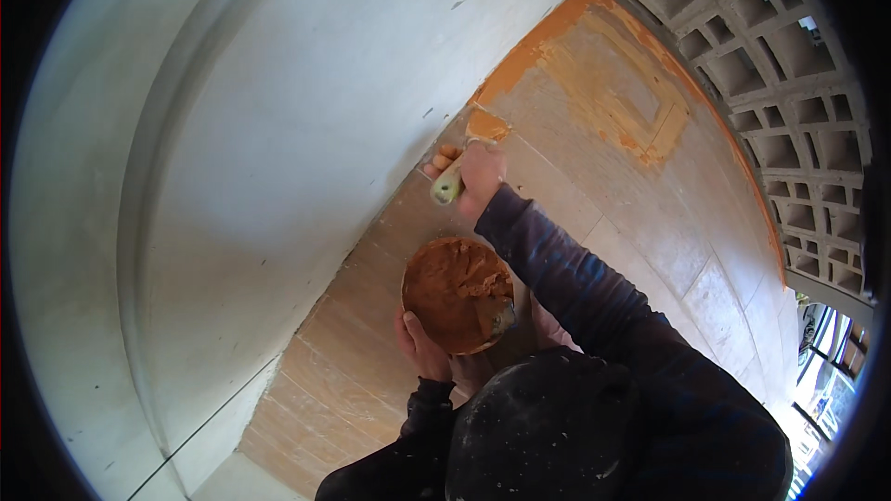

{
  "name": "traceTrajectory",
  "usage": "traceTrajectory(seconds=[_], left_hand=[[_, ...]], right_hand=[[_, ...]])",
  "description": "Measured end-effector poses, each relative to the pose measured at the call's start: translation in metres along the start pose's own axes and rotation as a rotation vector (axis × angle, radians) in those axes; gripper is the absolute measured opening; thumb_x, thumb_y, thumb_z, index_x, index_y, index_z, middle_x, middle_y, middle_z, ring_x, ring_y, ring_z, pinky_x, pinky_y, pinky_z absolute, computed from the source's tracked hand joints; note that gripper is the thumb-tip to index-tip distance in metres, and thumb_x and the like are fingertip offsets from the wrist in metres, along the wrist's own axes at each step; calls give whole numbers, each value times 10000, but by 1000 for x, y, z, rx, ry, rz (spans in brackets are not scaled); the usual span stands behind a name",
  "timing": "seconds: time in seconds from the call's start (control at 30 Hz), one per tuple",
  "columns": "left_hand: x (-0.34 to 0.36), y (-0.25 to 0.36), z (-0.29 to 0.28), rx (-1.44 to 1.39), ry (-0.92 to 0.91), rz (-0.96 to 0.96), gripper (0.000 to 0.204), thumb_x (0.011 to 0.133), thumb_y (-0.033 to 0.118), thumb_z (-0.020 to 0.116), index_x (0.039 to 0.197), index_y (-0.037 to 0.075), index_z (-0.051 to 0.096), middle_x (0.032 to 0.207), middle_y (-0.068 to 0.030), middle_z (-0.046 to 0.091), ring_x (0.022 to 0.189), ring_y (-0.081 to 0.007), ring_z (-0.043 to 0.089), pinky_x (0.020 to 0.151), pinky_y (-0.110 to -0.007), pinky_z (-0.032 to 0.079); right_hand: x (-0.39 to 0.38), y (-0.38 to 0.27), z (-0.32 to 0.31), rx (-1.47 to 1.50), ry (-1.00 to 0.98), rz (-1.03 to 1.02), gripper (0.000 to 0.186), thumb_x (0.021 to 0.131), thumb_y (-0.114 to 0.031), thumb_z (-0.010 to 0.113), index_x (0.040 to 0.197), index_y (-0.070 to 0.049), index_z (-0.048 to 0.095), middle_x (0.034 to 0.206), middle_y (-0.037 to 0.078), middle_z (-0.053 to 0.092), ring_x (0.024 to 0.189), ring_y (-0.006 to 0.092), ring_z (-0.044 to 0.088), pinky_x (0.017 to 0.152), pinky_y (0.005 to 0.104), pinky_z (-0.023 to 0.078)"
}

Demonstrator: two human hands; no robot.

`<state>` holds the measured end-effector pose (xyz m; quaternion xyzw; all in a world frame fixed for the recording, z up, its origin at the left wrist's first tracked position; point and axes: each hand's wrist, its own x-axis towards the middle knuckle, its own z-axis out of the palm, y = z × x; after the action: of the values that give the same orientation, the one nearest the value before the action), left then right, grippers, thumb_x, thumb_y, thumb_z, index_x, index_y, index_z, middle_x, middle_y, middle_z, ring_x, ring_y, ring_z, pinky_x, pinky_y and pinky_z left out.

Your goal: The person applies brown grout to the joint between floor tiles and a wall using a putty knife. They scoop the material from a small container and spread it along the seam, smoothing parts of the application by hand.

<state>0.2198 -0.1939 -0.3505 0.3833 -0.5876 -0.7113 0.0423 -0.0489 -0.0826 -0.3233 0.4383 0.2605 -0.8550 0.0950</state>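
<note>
While the left hand (419,345) cups a round shallow bowl of orange-brown putty (458,294) from underneath, the right hand (480,176) is raised up the pale wooden door panel (575,186) with a putty knife with a pale yellow-green handle (452,181) in its grip. The left fingers are curled under the bowl's near rim and closed against it, thumb side toward the person's body; the bowl sits level, held just off the panel, well below the right hand. A second small blade with a grey tip (501,315) lies in the putty at the bowl's right edge.

The right fingers are wrapped fully round the knife's handle – fingertips (442,160) show on its left side. The knife's long axis runs from lower left to upper right: the butt of the handle points down-left toward the white plastered wall (306,111), and the blade end points up-right, where it meets a patch of fresh orange putty (486,124) at the seam between panel and wall. The blade itself is mostly hidden by the hand and the putty.

Further up the panel, a rectangular outline of orange putty (617,83) and an orange-smeared edge – both well apart from the knife. A grey concrete lattice block screen (789,65) stands to the right
</note>
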Motion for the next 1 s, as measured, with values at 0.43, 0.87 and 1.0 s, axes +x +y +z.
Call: traceTrajectory(seconds=[0.43, 0.87, 1.0], left_hand=[[-3, -3, -3, 53, -7, 33, 424, 1102, 318, 384, 1354, -5, 493, 1288, -109, 576, 1161, -181, 548, 1001, -328, 440], [3, 0, -2, 14, -25, 1, 441, 1098, 347, 384, 1344, 1, 501, 1294, -115, 580, 1168, -194, 555, 998, -343, 451], [1, 1, 0, 9, -22, -19, 440, 1096, 355, 388, 1349, 12, 497, 1292, -116, 581, 1162, -196, 560, 993, -343, 455]], right_hand=[[48, 15, 17, -38, -36, -284, 255, 1077, -229, 311, 958, -11, 368, 788, 150, 612, 598, 236, 617, 544, 387, 546], [11, 60, -8, -356, 23, -129, 228, 1080, -232, 355, 1003, -18, 357, 693, 153, 593, 514, 265, 635, 442, 400, 533], [12, 33, -11, -265, 0, -304, 230, 1078, -232, 352, 981, -24, 337, 690, 157, 586, 511, 269, 634, 441, 396, 526]])
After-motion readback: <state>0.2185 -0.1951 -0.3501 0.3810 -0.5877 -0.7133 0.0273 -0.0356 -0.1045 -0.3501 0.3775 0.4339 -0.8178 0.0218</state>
